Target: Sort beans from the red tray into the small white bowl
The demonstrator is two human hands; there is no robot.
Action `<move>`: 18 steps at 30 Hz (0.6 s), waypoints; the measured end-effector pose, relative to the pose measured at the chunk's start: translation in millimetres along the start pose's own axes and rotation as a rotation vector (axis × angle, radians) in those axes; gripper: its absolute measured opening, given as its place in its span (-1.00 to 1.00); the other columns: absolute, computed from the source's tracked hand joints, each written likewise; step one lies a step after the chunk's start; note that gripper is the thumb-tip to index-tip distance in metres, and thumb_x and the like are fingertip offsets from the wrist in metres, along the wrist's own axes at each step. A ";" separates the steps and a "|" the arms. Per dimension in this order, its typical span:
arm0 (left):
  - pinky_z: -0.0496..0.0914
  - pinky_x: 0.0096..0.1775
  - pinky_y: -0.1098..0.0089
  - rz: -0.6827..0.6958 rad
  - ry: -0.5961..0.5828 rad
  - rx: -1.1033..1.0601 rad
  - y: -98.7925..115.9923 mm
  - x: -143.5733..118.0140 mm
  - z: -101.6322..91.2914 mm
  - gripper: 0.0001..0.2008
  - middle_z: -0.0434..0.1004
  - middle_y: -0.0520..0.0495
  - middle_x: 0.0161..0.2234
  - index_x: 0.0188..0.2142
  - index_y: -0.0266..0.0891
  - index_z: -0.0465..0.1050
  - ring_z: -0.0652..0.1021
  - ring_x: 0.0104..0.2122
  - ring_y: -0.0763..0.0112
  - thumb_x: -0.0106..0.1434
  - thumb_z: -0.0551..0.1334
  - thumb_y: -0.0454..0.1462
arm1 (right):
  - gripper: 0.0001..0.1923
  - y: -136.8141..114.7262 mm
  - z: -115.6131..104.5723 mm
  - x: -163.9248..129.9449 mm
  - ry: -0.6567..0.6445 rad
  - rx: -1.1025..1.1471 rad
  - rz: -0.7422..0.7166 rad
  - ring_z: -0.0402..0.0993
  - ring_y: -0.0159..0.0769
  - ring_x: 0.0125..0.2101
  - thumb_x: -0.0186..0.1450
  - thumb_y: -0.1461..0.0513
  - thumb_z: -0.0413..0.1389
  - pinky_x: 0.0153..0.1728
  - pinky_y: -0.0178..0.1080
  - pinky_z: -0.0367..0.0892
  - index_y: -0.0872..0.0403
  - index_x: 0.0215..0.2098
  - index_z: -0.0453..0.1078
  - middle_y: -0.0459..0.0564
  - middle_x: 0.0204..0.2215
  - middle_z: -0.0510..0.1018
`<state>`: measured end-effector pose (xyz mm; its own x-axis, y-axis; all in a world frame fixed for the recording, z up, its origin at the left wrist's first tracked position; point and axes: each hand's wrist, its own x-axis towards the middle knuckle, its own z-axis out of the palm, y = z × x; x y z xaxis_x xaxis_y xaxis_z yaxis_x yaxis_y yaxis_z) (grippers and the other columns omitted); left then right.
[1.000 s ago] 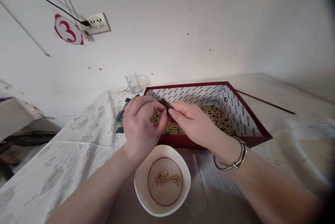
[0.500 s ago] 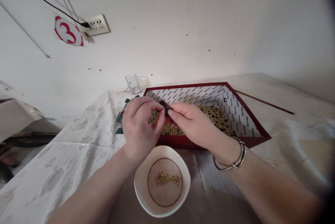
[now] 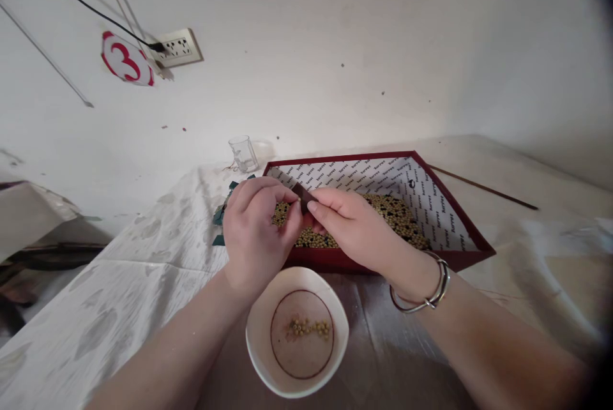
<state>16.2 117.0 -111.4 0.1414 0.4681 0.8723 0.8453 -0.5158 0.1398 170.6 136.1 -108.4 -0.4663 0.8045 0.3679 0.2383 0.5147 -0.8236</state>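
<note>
Over the near side of a dark red box, both of my hands meet. In my right hand, thumb and fingers grip a small flat dark brown piece. My left hand has thumb and forefinger pinched at the left edge of that piece; whatever they hold is too small and hidden to name. Tan and black round beads cover the box's bottom. Below my hands stands a white bowl with a small heap of tan beads in it.
Dark green pieces lie left of the box, beside my left hand. A clear glass cup stands behind them near the wall. To the right, a thin brown stick rests on the patterned tablecloth. A power socket is on the wall.
Both hands stay almost in place at the brown piece, which shows slightly more between the fingers. The bowl and the box have not moved.
</note>
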 end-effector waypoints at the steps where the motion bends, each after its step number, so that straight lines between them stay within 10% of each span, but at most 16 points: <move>1: 0.38 -0.23 0.29 0.001 0.002 0.001 0.0 0.0 0.0 -0.92 0.44 -0.05 -0.34 -0.39 -0.23 0.39 0.45 -0.29 0.37 0.07 0.21 -0.39 | -0.75 0.2 0.2 0.2 0.003 -0.003 -0.001 0.22 -0.41 -0.52 0.31 0.25 -0.10 -0.47 -0.32 0.13 0.06 -0.54 0.15 -0.18 -0.60 0.25; 18: 0.34 -0.21 0.26 0.107 -0.028 0.139 -1.6 -1.9 0.0 -0.87 0.47 -0.04 -0.30 -0.32 -0.17 0.38 0.44 -0.27 0.33 0.10 0.21 -0.37 | -0.76 2.5 3.2 0.8 0.040 -0.114 -0.028 0.23 -0.39 -0.53 0.30 0.26 -0.10 -0.47 -0.30 0.12 0.07 -0.54 0.18 -0.16 -0.61 0.29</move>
<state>14.6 116.9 -113.3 0.2471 0.4368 0.8649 0.8876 -0.4602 -0.0211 168.2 137.0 -111.5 -0.4400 0.7993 0.4094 0.3216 0.5659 -0.7592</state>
